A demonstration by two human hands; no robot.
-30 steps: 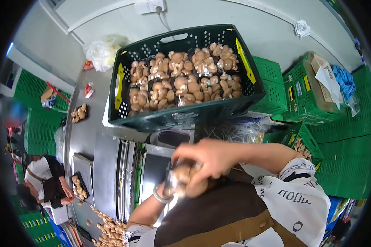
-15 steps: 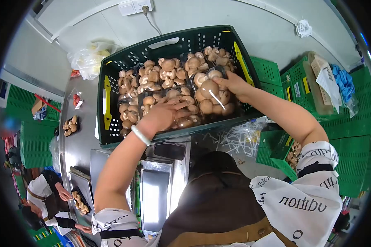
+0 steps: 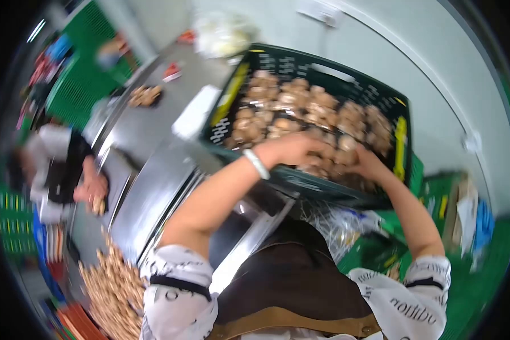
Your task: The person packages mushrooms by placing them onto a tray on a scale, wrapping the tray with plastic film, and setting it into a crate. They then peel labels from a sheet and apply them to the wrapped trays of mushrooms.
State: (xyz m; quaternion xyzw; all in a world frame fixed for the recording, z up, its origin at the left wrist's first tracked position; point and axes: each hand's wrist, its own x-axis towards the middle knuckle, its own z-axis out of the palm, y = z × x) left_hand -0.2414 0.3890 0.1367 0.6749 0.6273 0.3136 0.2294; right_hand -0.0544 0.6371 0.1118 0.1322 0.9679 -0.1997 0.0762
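Note:
A dark green crate with yellow handles stands at the centre, filled with wrapped trays of brown mushrooms. My left hand reaches over the crate's front side onto the front mushroom packs; its fingertips are blurred. At the front right inside the crate, my right hand has its fingers bent around the side of a mushroom pack. That pack lies among the others, between my two hands.
Left of the crate is a steel table with a small mushroom tray and a plastic bag. A co-worker's hands are at the left, above a heap of mushrooms. Green crates stand at the right.
The view has turned, so the crate appears further right and tilted. The mushroom pack in my right hand is lower among the others, and my hands are closer together.

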